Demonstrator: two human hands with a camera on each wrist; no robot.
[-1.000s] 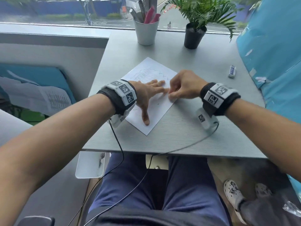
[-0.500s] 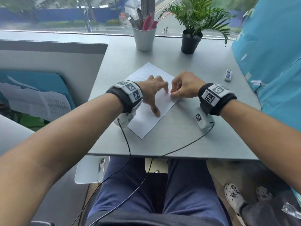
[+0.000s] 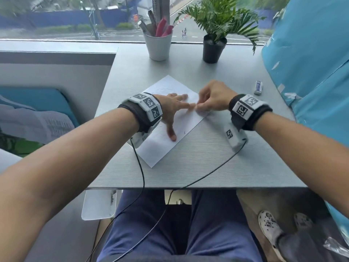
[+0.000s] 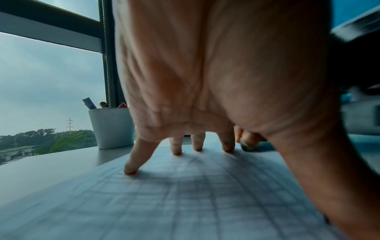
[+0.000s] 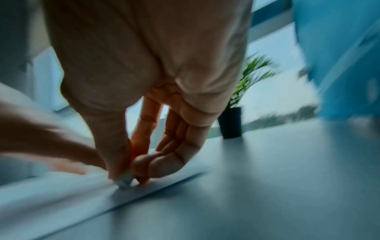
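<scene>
A white sheet of paper (image 3: 166, 146) with faint pencil lines lies slanted on the grey table (image 3: 207, 163). My left hand (image 3: 176, 112) rests on it with fingers spread; the fingertips (image 4: 130, 169) press the paper (image 4: 185, 194) down. My right hand (image 3: 203, 105) is just right of the left fingertips, near the sheet's right edge. Its thumb and fingers pinch a small grey-white eraser (image 5: 124, 180) whose tip touches the paper (image 5: 61, 199). The right wrist view is blurred by motion.
At the back of the table, by the window, stand a white cup of pens (image 3: 158, 45) and a potted plant (image 3: 214, 48). A second, sleeved eraser (image 3: 258, 87) lies at the right. A blue panel (image 3: 311, 63) borders the right side. Wrist cables hang over the front edge.
My left fingers, curled half a second ago, lie stretched out on the paper again. My right hand has stayed at the sheet's right edge, shifting only slightly.
</scene>
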